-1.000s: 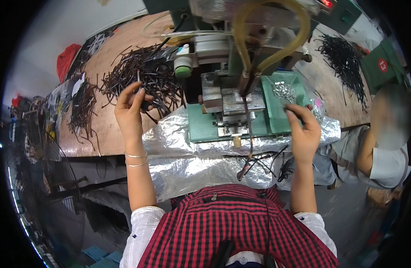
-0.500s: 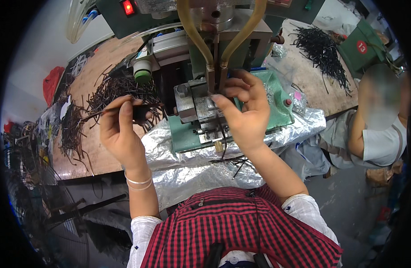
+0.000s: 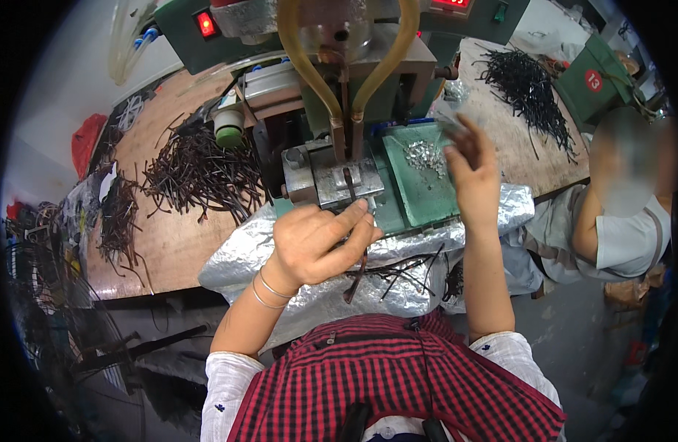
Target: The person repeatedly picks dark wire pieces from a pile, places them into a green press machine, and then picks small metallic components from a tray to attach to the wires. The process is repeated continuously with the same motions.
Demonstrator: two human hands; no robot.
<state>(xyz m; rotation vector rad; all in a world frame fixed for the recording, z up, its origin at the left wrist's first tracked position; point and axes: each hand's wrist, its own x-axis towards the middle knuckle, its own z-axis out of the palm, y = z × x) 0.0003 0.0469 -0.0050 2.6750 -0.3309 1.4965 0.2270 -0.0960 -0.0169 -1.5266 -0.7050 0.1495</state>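
My left hand (image 3: 320,241) is closed, thumb and fingers pinching a short dark wire (image 3: 349,184) in front of the machine's metal block (image 3: 325,181). The wire's upper end lies on the block; its lower end hangs below my fingers. Just above the block stand two copper-coloured electrodes (image 3: 338,140) fed by yellowish hoses (image 3: 405,44). To the right, my right hand (image 3: 475,177) is raised at the right side of a green tray (image 3: 399,184) with small silvery pieces (image 3: 425,157) in it. Motion smears its fingertips, so whether they hold anything is unclear.
Heaps of dark wires (image 3: 202,173) lie on the wooden table at left, and another pile (image 3: 527,88) at right. Silver foil (image 3: 243,254) covers the front edge, with several wires (image 3: 405,272) on it. A person (image 3: 626,221) sits at the right beside a green box (image 3: 596,77).
My left hand has moved right from the left wire heap, bringing a wire to the block. My right hand has left the electrodes and moved right, uncovering the tray's silvery pieces.
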